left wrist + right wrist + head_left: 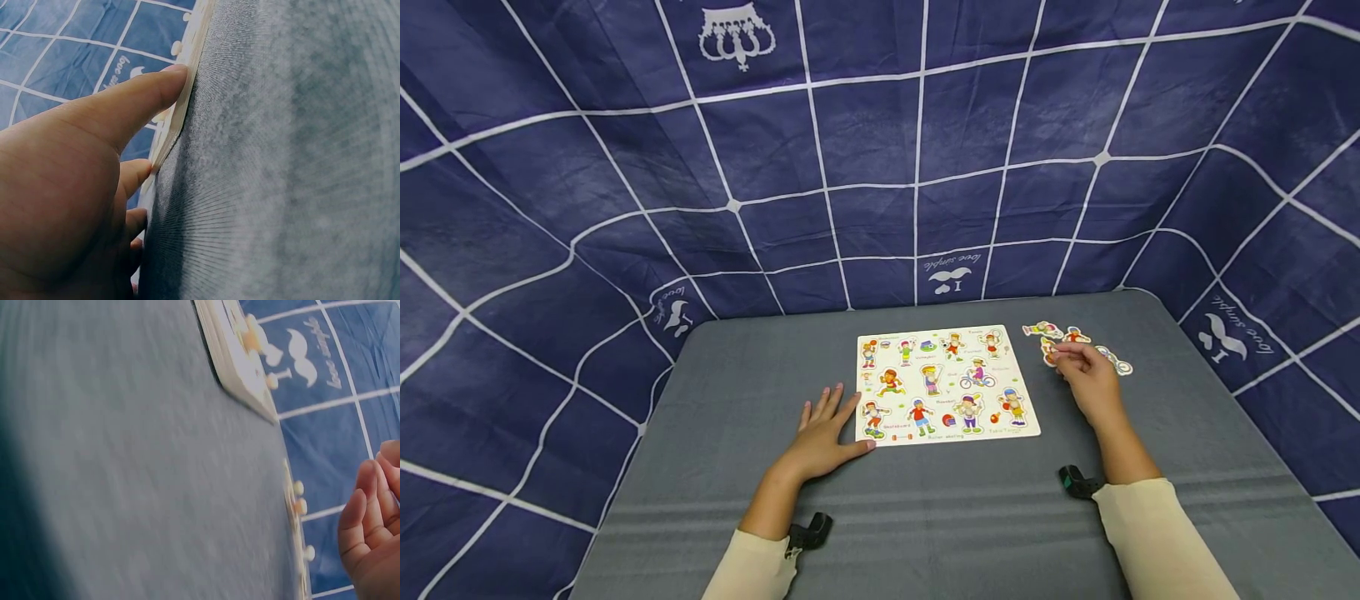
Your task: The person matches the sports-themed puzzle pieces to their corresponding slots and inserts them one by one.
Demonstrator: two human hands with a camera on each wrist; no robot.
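Centrally, cream rectangular wooden puzzle board (912,389) lies on grey cloth-covered worktop (955,508); left hand (822,437), fingers spread, touches lower-left corner, presumably steadying it. Mid-right: right hand (1090,379), fingers curled, pinches small multicoloured flat piece (1046,348).

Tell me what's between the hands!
The head view shows a white rectangular board touching the left hand, then grey cloth, then a colourful cut-out figure at the right hand.
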